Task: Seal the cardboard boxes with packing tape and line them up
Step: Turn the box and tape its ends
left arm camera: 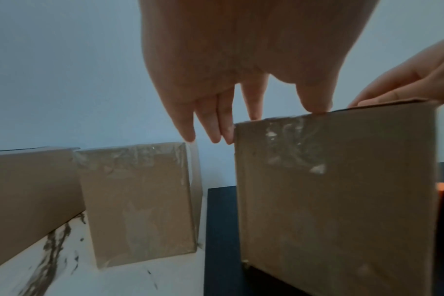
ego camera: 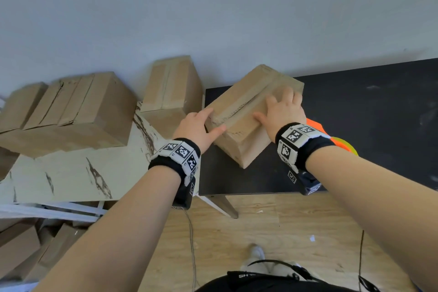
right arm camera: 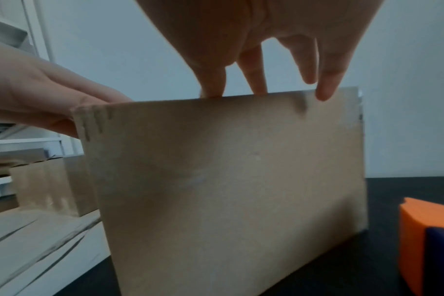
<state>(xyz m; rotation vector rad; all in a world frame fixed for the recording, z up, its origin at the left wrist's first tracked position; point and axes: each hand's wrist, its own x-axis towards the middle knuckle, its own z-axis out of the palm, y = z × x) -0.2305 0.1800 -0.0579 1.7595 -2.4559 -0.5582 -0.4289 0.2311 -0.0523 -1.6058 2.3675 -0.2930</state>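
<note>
Cardboard fills the scene as a person steadies a box (ego camera: 246, 111) on a black table (ego camera: 369, 125), turned at an angle to the table's edge with one corner toward the camera. The right hand (ego camera: 283, 111) lies flat on the box's top, fingers straight and spread beside the centre seam, thumb toward the near edge. The left hand (ego camera: 196, 125) meets the box's near-left end: its thumb lies along the end face, while the fingers reach past the upper edge (the left wrist view shows fingertips (left arm camera: 227, 138) touching the corner and the thumb tip on the top edge). Neither hand curls around the box; both press on it with fingers extended. Clear tape (left arm camera: 292, 138) glints, wrinkled, over the upper part of the box's end face. In the right wrist view, the long side of the box fills the frame, with the right fingertips (right arm camera: 325, 94) on the top edge and the left hand at the far corner.

To the left, on a white marble-patterned table (ego camera: 71, 173), a taped box (ego camera: 170, 85) stands against the grey wall (ego camera: 213, 7), with a wider box (ego camera: 71, 106) farther left. An orange object (ego camera: 341, 140) lies on the black table just behind the right wrist. Wood flooring (ego camera: 272, 232) shows below.
</note>
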